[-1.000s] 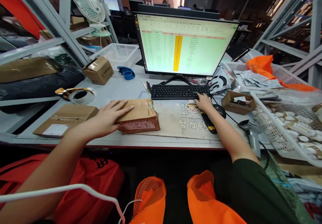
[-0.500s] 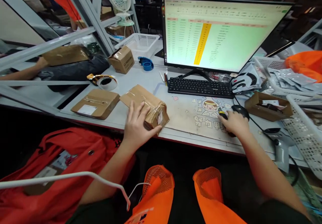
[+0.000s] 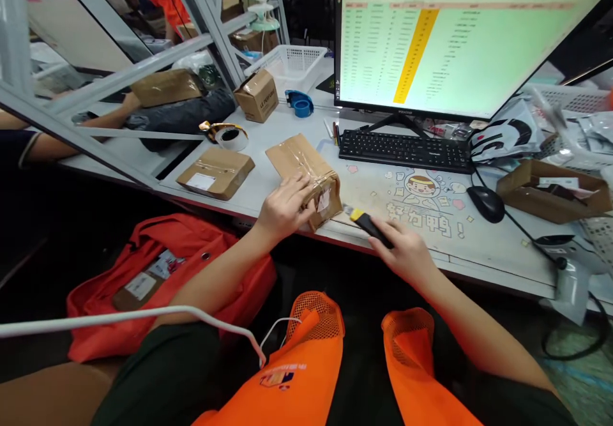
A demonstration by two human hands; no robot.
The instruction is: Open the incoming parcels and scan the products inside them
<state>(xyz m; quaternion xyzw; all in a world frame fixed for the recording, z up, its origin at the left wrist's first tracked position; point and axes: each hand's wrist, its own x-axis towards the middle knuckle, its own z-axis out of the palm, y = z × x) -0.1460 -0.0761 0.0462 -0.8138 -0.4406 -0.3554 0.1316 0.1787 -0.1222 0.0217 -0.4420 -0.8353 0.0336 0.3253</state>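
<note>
A taped brown cardboard box (image 3: 306,161) lies near the table's front edge, its taped end turned toward me. My left hand (image 3: 286,207) is closed over its near left side, fingers bent on the cardboard. In my right hand (image 3: 405,250) is a black and yellow utility knife (image 3: 368,225), gripped by its handle. The knife's front end points left at the box's right corner; whether it touches the cardboard I cannot tell. Left of the box, a flatter brown parcel (image 3: 223,169) with a white label lies on the table.
Behind stand a tape roll (image 3: 231,136), a small carton (image 3: 258,96), a blue tape dispenser (image 3: 301,105) and a white basket (image 3: 292,68). Keyboard (image 3: 402,149), mouse (image 3: 486,204) and barcode scanner (image 3: 569,289) lie rightward. A red bag (image 3: 191,247) sits below left. Another person's arm (image 3: 90,142) shows beyond the frame.
My right hand has moved left with the utility knife, from beside the mouse to the box's right corner. My left hand's fingers have drawn in on the box. The camera view has shifted.
</note>
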